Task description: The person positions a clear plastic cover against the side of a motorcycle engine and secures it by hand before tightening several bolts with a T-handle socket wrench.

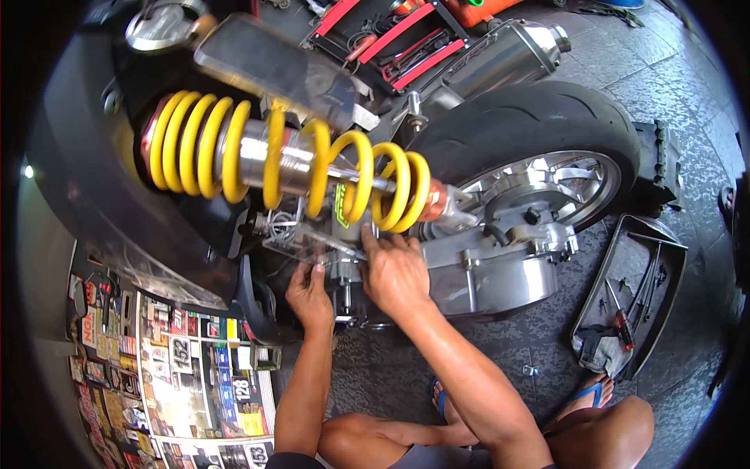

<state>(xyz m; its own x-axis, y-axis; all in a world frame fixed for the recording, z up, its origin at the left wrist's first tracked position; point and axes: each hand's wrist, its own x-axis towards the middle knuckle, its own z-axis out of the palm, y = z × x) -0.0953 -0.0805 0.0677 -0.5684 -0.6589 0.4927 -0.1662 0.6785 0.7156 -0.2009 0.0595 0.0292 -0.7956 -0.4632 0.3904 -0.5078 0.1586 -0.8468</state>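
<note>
1. Right hand point(397, 273): fingers pressed down onto the engine casing point(476, 273) just under the lower spring mount. Fingertips curled against metal at about 11 o'clock from the knuckles. Cannot tell whether they pinch a small part or only press; tips are partly hidden.
2. Left hand point(310, 295): fingers bent, tips up against a small metal bracket point(312, 248) with thin wires just above it. Looks like a light pinch, not confirmed.
3. Key relation: the work spot sits between the two hands, at 12 o'clock from both, directly below the yellow coil spring point(289, 156). The right hand is nearer and is touching it; the left comes in from 8 o'clock.
4. Long axis: the shock absorber runs from 10 o'clock to 4 o'clock across the frame, its lower end meeting the casing just above the right fingertips.
5. Outward: rear tyre point(531, 117) and alloy wheel at 2 o'clock of the hands, chrome exhaust point(508, 51) above that, dark body panel point(86, 172) at 9–10 o'clock.
6. Surface: grey paved floor point(672, 86). Dark plastic tray point(633, 305) at 3 o'clock holds a red-handled screwdriver point(623, 319) and a rag, well away from both hands.
7. Room: sticker-covered box point(180, 375) at 7 o'clock, red-edged tool case point(406, 39) at 12 o'clock. The person squats, knees and blue sandals at the lower edge.
</note>
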